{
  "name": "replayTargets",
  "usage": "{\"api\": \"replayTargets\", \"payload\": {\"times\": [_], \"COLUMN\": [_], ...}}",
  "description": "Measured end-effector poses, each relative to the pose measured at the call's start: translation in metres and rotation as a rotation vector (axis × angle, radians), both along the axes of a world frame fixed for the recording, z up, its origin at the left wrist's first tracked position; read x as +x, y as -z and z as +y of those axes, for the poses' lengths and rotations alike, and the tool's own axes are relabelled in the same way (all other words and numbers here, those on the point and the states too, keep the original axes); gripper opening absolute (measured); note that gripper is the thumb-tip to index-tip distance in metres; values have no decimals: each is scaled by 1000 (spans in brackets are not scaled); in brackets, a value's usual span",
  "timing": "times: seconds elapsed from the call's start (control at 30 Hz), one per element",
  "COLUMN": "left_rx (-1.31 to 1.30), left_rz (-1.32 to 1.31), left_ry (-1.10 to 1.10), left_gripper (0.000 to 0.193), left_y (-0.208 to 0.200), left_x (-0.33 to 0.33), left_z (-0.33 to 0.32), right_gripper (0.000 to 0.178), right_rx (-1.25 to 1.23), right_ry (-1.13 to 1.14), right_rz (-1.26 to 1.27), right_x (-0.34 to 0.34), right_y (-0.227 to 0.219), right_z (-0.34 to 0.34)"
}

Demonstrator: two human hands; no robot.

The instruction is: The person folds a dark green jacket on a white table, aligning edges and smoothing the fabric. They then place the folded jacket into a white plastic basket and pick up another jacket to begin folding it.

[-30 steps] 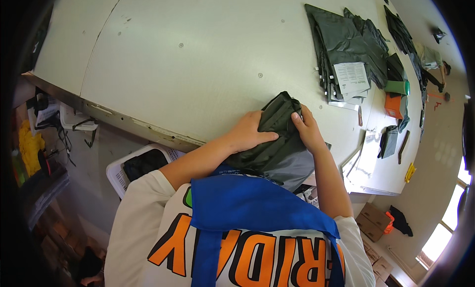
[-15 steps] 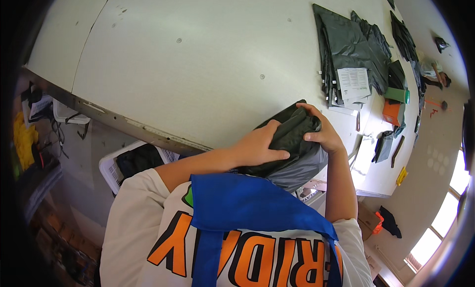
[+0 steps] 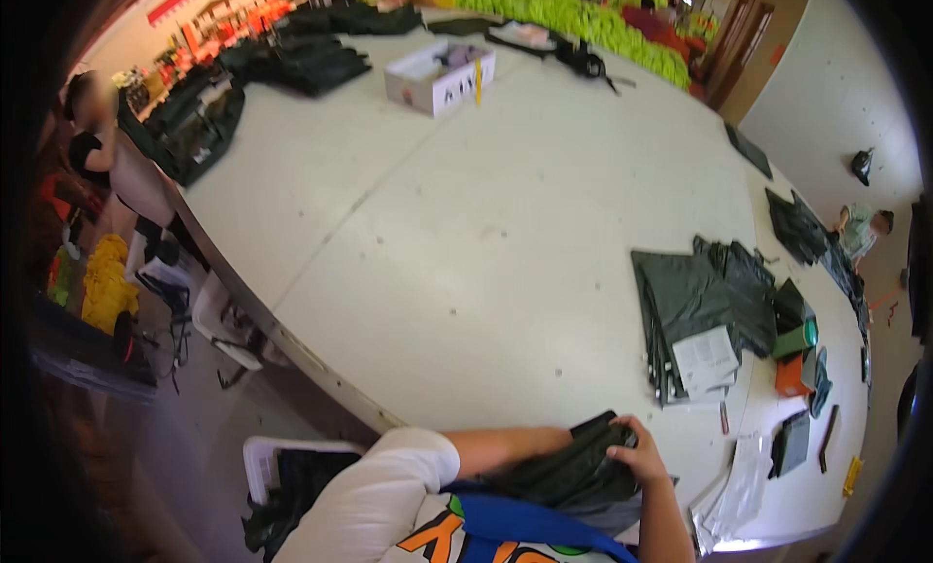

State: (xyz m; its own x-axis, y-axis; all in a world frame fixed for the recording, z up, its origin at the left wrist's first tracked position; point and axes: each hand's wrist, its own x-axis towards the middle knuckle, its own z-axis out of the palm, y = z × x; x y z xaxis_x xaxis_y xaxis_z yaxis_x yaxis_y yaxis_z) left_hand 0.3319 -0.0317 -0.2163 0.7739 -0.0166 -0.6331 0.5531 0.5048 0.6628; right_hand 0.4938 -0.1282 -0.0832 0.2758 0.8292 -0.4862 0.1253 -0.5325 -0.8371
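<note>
Scanning left to right, near edge of bench:
Left hand: hidden under the dark folded bag; grip cannot be told.
Bag: at the bench's near edge, against the person's chest.
Right hand: fingers curled over the bag's right end, holding it.
Further right: flat dark bags with a white paper sheet.

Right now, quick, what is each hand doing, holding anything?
Left hand: hidden behind the dark folded fabric bundle; its forearm runs into it, grip cannot be told.
Right hand: closed on the bundle's top right edge, holding it.
</note>
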Motion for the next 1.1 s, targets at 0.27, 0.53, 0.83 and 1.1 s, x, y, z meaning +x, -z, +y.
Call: {"api": "replayTargets", "payload": {"times": [0.27,0.53,0.83,1.1], "left_rx": [697,752,704,1099], "left_rz": [-257,-70,-68,-97], "left_ry": [-249,-358,-708,-588], "left_gripper": [22,26,20,27], "left_y": [-7,-53,-15,-63], "left_x": [-27,-36,-19,-26], "left_z": [13,-5,12,2], "right_gripper": [65,53,35,44], "right_rx": [130,104,285,146], "right_ry": [-87,-123,-457,-506], "right_rz": [237,176,-768,-1140], "right_x": [26,27,-17,-39], "right_y": [-10,-5,15,16], "right_z": [17,10,15,10]}}
